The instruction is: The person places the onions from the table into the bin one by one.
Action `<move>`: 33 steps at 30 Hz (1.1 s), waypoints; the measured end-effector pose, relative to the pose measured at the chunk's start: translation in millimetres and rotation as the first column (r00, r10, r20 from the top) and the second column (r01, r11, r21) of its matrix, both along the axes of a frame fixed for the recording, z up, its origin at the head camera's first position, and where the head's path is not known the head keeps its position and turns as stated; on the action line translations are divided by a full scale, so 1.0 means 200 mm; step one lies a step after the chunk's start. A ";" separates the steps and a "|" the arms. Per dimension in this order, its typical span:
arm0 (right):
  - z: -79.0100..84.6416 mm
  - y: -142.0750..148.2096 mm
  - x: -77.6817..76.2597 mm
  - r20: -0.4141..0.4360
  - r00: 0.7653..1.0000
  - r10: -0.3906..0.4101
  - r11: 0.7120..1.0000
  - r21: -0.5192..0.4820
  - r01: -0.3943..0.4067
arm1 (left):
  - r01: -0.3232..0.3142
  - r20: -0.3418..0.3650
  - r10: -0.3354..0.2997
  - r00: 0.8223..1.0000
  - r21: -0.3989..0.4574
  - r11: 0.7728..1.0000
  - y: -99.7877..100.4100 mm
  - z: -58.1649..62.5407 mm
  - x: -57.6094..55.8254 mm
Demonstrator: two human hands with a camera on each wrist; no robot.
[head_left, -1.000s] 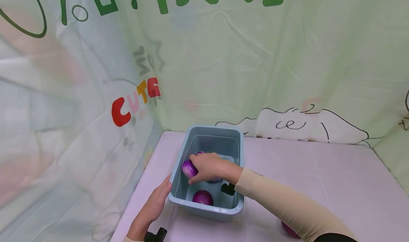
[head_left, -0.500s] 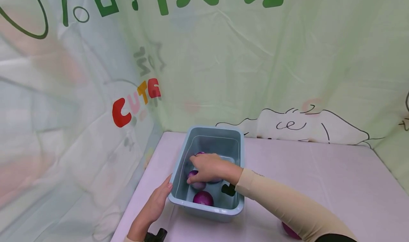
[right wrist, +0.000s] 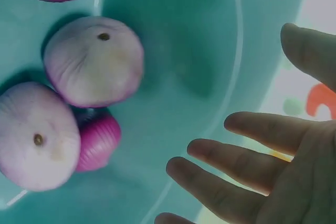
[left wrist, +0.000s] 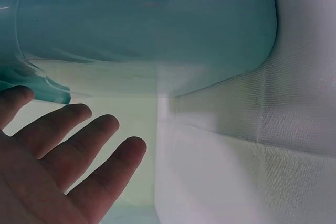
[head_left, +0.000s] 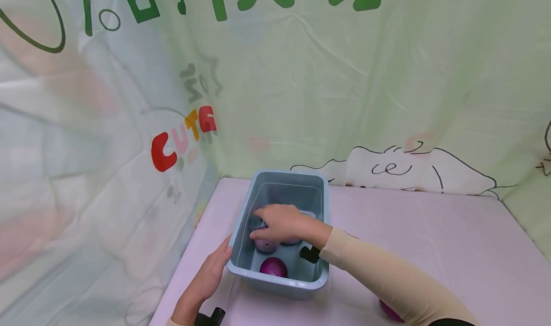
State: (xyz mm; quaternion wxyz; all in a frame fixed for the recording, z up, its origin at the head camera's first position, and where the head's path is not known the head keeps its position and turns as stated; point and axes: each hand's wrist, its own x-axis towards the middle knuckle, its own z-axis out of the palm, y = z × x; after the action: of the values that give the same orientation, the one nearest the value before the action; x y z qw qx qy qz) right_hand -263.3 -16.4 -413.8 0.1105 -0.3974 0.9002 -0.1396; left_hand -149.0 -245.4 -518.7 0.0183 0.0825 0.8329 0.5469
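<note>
A blue-grey plastic basin [head_left: 247, 269] stands on the table. My left hand [head_left: 211, 271] rests at its left rim with the fingers extended; the left wrist view shows those fingers [left wrist: 100, 145] spread beside the outer wall. Inside the basin, my right hand [head_left: 281, 223] hovers with fingers apart and nothing in them. Below it lies a pale-bottomed red onion [head_left: 265, 245], partly covered by the hand. A darker red onion [head_left: 273, 267] sits toward the basin's near end. The right wrist view shows two pale onions [right wrist: 94, 61] side by side, touching a smaller magenta one [right wrist: 100, 142].
Another red onion [head_left: 391, 311] lies on the table to the right of the basin, half hidden by the right sleeve [head_left: 396, 278]. A lilac cloth [head_left: 430, 240] covers the table. Printed curtains [head_left: 327, 87] hang behind and at the left.
My right hand held an onion at the basin's left wall; the onion went down to the basin floor and the fingers let go, rising slightly. The left hand has stayed put.
</note>
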 end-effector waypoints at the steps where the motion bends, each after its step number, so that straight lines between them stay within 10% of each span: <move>1: 0.02 0.01 0.00 -0.005 1.000 -0.002 1.000 -0.015 0.002 | -0.003 0.000 0.003 1.000 -0.002 1.000 0.00 0.00 0.00; 15: 0.23 0.27 0.08 0.004 0.998 -0.068 0.982 -0.179 0.068 | -0.011 -0.013 0.011 1.000 -0.002 1.000 0.01 0.00 0.01; 33: 0.25 0.73 0.22 -0.029 0.955 -0.294 0.911 -0.310 0.271 | 0.010 -0.032 -0.009 0.999 0.018 1.000 -0.01 -0.01 -0.01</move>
State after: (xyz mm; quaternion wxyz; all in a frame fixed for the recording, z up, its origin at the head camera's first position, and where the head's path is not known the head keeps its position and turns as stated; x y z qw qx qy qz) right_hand -219.6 129.6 -364.6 -0.0070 -0.2802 0.9196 -0.2754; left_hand -150.1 -246.4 -521.0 0.0070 0.0951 0.8276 0.5531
